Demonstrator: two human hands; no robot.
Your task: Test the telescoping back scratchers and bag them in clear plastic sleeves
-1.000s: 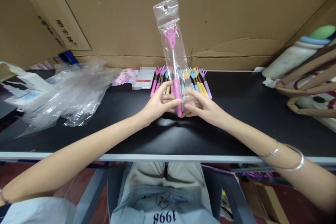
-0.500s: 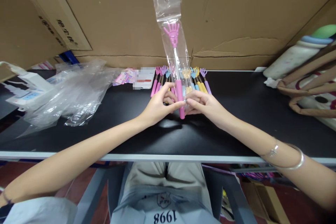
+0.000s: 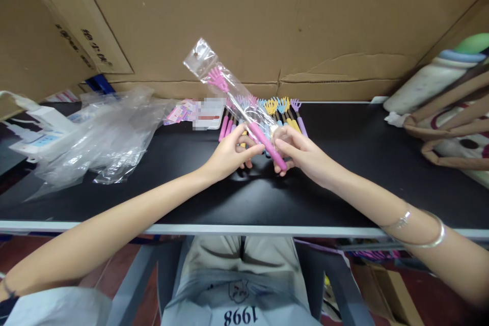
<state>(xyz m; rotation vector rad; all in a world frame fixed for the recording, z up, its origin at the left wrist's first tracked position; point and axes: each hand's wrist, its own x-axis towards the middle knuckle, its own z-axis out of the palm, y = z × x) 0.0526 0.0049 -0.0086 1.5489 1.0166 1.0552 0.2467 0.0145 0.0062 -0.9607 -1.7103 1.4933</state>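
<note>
A pink back scratcher (image 3: 264,143) with a hand-shaped head and a thin metal rod lies inside a clear plastic bag (image 3: 237,84). It is tilted, its head toward the upper left and its handle end toward the lower right. My left hand (image 3: 237,152) is closed about the handle from the left, thumb against it. From the right, my right hand (image 3: 296,147) grips the bag and the lower handle, with some fingers behind. Beneath and behind, several back scratchers (image 3: 292,117) in pink, purple, blue and yellow lie in a row, partly hidden by the hands and bag.
Clear plastic bags (image 3: 110,135) are heaped at the left beside a white power strip (image 3: 40,142). Colourful cards (image 3: 180,112) lie near a white box (image 3: 210,114). A bottle (image 3: 428,84) and a brown-handled bag (image 3: 454,127) stand right. Cardboard (image 3: 244,15) walls the back.
The bagged back scratcher has tipped from nearly upright to slanting, its head swinging left and down and its handle end moving right. My hands have shifted only slightly.
</note>
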